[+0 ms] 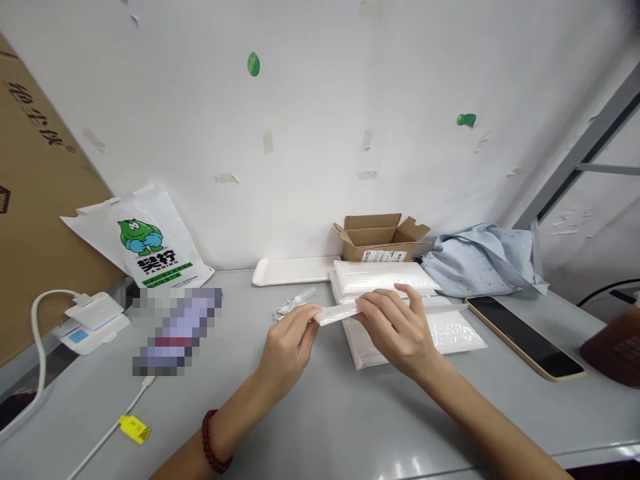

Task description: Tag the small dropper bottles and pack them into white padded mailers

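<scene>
Both hands hold a white bubble mailer (337, 314) above the table, its narrow edge turned toward me. My left hand (286, 345) pinches its left corner between thumb and fingers; a dark red bead bracelet circles that wrist. Along the top edge lie the fingers of my right hand (400, 328), the thumb hidden behind them. Beneath and behind this hand is a loose pile of white bubble mailers (457, 337). Another white mailer (295, 271) lies flat by the wall. Just beyond my left hand sits a small white item with a coiled cord (295, 303).
An open cardboard box (377, 251) and light blue cloth (480, 260) stand against the wall. To the right are a phone (525, 337) and a brown drink container (615, 347). A pixelated phone-like object (185, 327), charger (93, 323) and printed white bag (155, 240) occupy the left.
</scene>
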Motion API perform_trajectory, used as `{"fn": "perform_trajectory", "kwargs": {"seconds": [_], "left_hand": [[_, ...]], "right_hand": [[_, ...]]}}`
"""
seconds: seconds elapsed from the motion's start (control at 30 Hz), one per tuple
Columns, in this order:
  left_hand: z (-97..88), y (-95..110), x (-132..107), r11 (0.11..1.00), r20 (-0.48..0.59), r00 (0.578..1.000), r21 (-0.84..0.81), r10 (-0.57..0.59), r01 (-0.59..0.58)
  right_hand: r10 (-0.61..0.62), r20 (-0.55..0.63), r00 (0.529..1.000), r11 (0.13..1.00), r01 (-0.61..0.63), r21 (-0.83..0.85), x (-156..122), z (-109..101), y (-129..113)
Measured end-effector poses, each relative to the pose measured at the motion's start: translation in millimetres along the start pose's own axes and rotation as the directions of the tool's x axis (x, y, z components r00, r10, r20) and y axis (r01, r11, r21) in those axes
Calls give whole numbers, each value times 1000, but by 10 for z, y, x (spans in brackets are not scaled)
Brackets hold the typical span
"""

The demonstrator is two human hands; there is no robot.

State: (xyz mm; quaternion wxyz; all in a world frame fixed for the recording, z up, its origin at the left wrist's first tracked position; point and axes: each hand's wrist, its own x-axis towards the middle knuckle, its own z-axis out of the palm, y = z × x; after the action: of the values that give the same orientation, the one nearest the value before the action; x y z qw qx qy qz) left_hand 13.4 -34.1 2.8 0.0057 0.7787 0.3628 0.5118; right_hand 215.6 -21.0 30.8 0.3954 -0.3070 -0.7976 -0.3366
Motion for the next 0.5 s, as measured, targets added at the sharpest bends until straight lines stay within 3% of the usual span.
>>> {"fn": "perform_trajectory", "kwargs": {"seconds": [0.2, 0.3, 0.37, 0.43, 0.5], "left_hand": [[21, 105, 0, 994, -41, 999, -107, -35, 30], [44, 224, -11, 963, 6, 984, -207, -176, 173], [59, 321, -13, 882, 112, 933, -305, -341, 359], [77, 407, -3, 730, 273, 835, -404, -478, 551], [107, 455, 14, 567, 417, 734, -466, -536, 679]], "right_hand": [[67, -167, 984, 998, -65, 15, -26, -15, 2], [106, -273, 956, 994, -103, 23, -27, -64, 0], [95, -302, 949, 995, -93, 22, 3, -112, 14], [69, -289, 955, 998, -67, 16, 46, -148, 47], [56, -219, 974, 998, -54, 18, 80, -149, 101]]}}
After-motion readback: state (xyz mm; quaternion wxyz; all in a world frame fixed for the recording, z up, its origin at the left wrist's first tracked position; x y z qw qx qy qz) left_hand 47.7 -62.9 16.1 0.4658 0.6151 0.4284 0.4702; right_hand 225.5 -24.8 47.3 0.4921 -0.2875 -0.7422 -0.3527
